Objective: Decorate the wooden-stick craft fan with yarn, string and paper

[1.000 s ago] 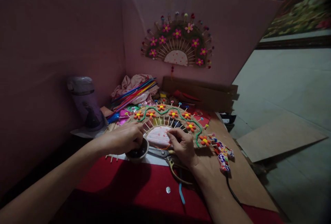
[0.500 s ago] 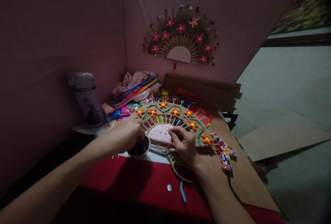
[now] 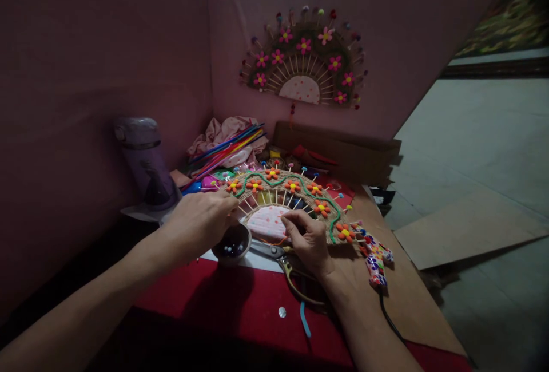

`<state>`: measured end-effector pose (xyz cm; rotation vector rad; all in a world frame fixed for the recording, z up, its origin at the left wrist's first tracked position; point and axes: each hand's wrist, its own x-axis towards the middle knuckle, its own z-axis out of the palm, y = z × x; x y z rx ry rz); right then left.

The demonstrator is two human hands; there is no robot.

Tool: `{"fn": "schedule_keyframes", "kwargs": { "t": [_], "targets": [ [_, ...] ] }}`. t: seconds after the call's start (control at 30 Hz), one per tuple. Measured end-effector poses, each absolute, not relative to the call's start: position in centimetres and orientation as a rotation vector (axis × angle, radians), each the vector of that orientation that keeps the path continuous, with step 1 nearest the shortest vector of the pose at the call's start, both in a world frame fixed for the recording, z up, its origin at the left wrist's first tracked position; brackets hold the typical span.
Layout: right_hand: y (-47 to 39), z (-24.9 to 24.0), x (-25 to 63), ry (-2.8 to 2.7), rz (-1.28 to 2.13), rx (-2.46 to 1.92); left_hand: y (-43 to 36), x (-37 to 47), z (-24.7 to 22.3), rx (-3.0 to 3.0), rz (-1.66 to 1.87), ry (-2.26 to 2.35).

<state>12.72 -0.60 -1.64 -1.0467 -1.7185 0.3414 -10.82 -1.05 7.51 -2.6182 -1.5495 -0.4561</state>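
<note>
A pink wall panel [image 3: 386, 57] backs the red-covered table [image 3: 257, 295], where the flower-decked fan [image 3: 268, 222] lies just beyond the hands. The left hand [image 3: 203, 214], fingers curled, is over the bowl [image 3: 245, 252]; its grip is hidden. The right hand [image 3: 306, 243] pinches thumb and forefinger; I cannot tell what they hold.

On our red-topped desk [image 3: 261, 295]: round bowl [image 3: 238, 258] front-left of flower-decked semicircular twine fan [image 3: 268, 221]. Gold-handled metal scissors [image 3: 278, 253] right of bowl, before fan. Floral-patterned corded tool [image 3: 377, 257] right of fan. Purple cylindrical bottle [image 3: 147, 169] behind-left of bowl.
</note>
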Motion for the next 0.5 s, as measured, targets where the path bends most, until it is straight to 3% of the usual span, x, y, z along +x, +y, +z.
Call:
{"fn": "schedule_keyframes", "kwargs": {
  "t": [0.17,0.5],
  "targets": [
    [-0.5,-1.8,12.7,-1.723,0.330,-1.032,-1.4,-11.3,6.0,-2.538,-0.141,-1.748],
    [-0.6,-1.5,12.7,-1.734,0.318,-1.042,-4.2,-11.7,4.2,-2.684,-0.813,-1.450]
  ]
}}
